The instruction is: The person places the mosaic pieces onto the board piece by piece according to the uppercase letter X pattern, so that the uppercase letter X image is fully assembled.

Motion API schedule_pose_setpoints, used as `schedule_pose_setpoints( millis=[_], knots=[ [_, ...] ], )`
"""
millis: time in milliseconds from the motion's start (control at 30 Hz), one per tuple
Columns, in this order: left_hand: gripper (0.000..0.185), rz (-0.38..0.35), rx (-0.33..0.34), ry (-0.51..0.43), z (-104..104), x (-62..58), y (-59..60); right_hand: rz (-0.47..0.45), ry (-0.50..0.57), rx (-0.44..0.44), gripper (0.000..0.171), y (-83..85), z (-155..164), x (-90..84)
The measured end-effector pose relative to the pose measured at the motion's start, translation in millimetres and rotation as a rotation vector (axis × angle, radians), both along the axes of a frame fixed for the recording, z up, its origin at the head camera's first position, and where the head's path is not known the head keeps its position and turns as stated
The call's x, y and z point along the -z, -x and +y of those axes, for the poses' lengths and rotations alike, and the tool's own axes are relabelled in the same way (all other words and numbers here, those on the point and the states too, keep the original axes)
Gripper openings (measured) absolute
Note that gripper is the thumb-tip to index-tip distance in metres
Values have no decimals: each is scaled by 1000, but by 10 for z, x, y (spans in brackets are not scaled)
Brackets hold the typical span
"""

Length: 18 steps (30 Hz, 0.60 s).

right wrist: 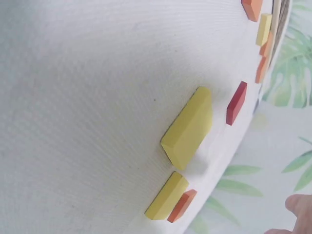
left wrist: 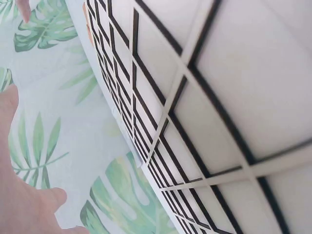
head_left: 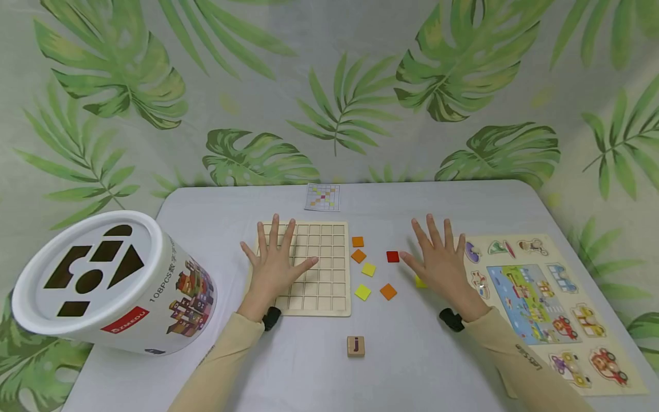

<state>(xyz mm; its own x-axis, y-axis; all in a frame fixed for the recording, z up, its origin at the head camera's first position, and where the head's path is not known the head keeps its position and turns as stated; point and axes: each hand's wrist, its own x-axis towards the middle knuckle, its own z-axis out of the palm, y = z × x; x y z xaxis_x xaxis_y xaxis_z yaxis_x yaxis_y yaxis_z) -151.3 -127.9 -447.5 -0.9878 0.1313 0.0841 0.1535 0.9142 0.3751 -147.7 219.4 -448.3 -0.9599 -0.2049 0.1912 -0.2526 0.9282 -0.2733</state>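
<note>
Your left hand point(head_left: 275, 266) lies flat with its fingers spread straight on the wooden grid board point(head_left: 319, 269), covering the board's left columns and gripping nothing. Your right hand point(head_left: 441, 263) is flat too, fingers straight and splayed on the white table point(head_left: 412, 355), holding nothing. A yellow tile point(head_left: 419, 282) peeks out at the left edge of that palm, just touching or under it; the right wrist view shows this tile point(right wrist: 189, 127) lying free on the table.

Just beside your right thumb sits a red tile point(head_left: 393, 257). Between the two hands lie two orange tiles point(head_left: 357, 241) point(head_left: 358, 256), two more yellow tiles point(head_left: 368, 269) point(head_left: 362, 292) and another orange tile point(head_left: 388, 292), all loose beside the board's right edge.

Nearer to you stands a wooden letter block point(head_left: 356, 345) marked "j". A pattern card point(head_left: 322, 197) lies beyond the board. A vehicle peg puzzle point(head_left: 546, 303) lies right of your right hand, and a white shape-sorter bucket point(head_left: 113, 283) stands at far left.
</note>
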Motion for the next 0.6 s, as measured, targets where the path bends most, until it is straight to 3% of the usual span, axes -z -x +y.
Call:
schedule_pose_setpoints(
  millis=[600],
  knots=[
    [95, -6, -13, 26, 3, -44, -24, -17, -26, -13, 75, 6, -29, -14]
  ],
)
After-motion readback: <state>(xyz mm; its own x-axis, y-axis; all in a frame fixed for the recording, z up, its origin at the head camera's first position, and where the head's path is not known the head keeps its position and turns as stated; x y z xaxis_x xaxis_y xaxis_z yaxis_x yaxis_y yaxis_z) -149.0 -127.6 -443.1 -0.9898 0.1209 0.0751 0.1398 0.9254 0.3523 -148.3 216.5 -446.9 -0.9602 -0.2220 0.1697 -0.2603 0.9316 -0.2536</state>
